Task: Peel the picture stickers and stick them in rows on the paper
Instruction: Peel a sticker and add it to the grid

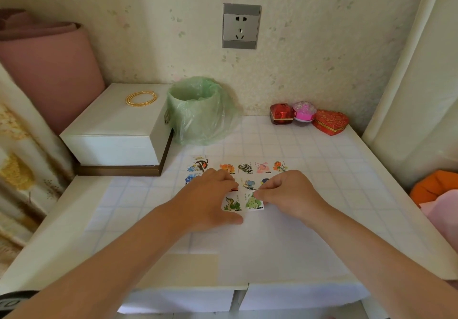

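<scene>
A white paper sheet (285,239) lies on the checked tabletop (322,150). Several picture stickers sit on it in rows: an orange one (227,168), a dark one (245,167), a pink one (262,167), a blue one (248,184). In the nearest row are a green snake sticker (231,204) and a light green creature sticker (254,202). My right hand (287,192) pinches the top edge of the light green sticker. My left hand (210,199) rests flat on the paper beside the snake sticker, covering some stickers. A small pile of loose stickers (198,166) lies at the left.
A white box (116,130) with a gold bracelet (141,98) stands back left. A bin lined with a green bag (198,110) is beside it. Red, pink and heart-shaped small boxes (307,118) stand at the back right. Orange and pink cloth (436,190) lies at the right edge.
</scene>
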Action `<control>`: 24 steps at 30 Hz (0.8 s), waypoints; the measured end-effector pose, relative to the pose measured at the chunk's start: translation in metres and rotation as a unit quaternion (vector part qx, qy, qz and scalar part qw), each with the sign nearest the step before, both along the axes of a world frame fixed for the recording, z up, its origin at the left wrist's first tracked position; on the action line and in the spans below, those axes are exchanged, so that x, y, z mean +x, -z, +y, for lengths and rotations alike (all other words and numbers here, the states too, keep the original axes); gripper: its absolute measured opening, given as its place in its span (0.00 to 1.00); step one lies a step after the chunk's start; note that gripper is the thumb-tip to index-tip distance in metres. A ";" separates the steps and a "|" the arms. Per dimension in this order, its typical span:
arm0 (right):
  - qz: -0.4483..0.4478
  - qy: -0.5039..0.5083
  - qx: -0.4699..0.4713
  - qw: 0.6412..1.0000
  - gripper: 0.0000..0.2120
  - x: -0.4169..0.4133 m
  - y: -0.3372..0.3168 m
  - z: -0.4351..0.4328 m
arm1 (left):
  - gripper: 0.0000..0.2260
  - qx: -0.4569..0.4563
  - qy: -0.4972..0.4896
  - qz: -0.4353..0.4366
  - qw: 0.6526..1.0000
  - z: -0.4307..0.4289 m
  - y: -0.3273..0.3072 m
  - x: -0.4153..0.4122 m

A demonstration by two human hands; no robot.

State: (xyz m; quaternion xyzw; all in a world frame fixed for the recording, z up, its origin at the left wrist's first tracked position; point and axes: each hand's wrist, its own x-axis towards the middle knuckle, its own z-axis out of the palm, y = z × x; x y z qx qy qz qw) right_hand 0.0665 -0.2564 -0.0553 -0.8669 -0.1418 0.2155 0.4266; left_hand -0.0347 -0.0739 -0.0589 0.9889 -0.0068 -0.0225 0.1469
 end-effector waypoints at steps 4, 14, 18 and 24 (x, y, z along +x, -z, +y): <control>-0.011 -0.011 -0.012 1.000 0.04 0.002 0.003 0.000 | 0.34 0.003 0.002 0.001 1.000 0.000 0.001 -0.001; -0.049 -0.022 -0.042 0.998 0.04 0.003 0.007 0.002 | 0.33 0.002 0.011 -0.013 1.000 0.000 0.002 0.000; -0.075 -0.019 -0.065 0.995 0.05 0.002 0.008 0.002 | 0.33 0.014 0.018 -0.020 1.000 0.000 0.003 0.000; -0.116 -0.031 -0.102 0.987 0.05 -0.002 0.008 0.005 | 0.20 -0.001 0.108 -0.078 0.991 -0.001 0.008 -0.002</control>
